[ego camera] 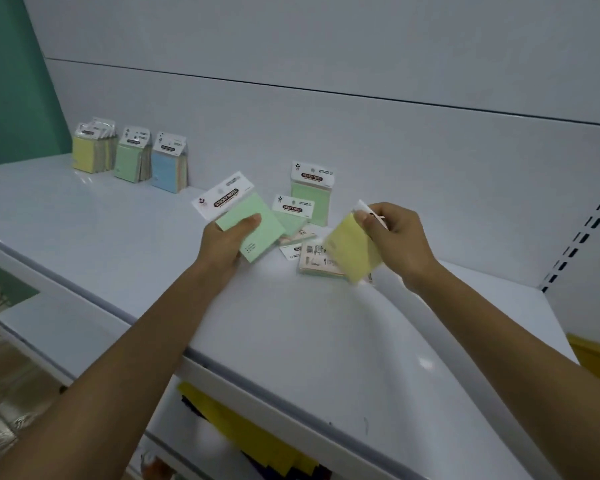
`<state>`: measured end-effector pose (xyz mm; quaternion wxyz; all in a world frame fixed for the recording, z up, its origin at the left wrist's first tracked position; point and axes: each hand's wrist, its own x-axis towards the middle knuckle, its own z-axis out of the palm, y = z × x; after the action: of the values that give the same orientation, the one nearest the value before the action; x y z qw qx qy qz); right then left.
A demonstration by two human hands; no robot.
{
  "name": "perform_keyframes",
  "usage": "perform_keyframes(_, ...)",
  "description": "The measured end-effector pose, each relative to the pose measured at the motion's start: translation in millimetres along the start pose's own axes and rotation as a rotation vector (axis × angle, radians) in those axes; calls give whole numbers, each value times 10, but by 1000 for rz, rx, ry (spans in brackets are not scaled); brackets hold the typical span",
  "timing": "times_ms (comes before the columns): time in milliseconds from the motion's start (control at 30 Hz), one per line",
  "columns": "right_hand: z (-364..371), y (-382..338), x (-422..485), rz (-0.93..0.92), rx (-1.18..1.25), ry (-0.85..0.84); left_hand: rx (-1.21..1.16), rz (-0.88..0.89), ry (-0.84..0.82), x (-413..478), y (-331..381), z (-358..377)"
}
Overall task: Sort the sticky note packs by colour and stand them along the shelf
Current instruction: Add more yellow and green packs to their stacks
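**While Sorting by Colour: Packs Held, Packs Standing**

Since each colour has its own row, we grip a green pack [253, 225] in our left hand [227, 242], just left of the loose pile [293, 216], label up, likely for checking. Our right hand [395, 237] pinches a yellow pack [352, 252] by its header, above the pile's right edge. Yellow row [90, 150], green row [132, 157] and blue row [168, 166] stand well left of it on the shelf [291, 323].
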<state>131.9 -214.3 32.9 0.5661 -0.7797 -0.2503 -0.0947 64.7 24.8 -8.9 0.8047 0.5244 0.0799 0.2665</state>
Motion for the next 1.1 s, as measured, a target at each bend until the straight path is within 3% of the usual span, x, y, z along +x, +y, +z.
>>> perform_keyframes(100, 132, -36, -30, 72, 137, -43, 129, 13, -66, -54, -23, 40)
perform_keyframes(200, 269, 4, -70, 85, 104, -114, 256, 40, -108, -137, -17, 82)
perform_keyframes(400, 356, -121, -77, 24, 1, -127, 265, -3, -244, -357, 102, 231)
perform_keyframes(733, 499, -628, -146, -78, 69, 68, 239, -49, -372, -616, 340, 247)
perform_keyframes(900, 644, -865, -294, 74, 213, 189, 172, 1, -339, -749, 591, 41)
perform_keyframes(967, 741, -945, -452, 204, 248, 123, 137, -8, -322, -826, 698, -101)
perform_keyframes(1100, 1053, -1045, -857, 277, 347, -233, 142, -42, -257, -990, 930, -443)
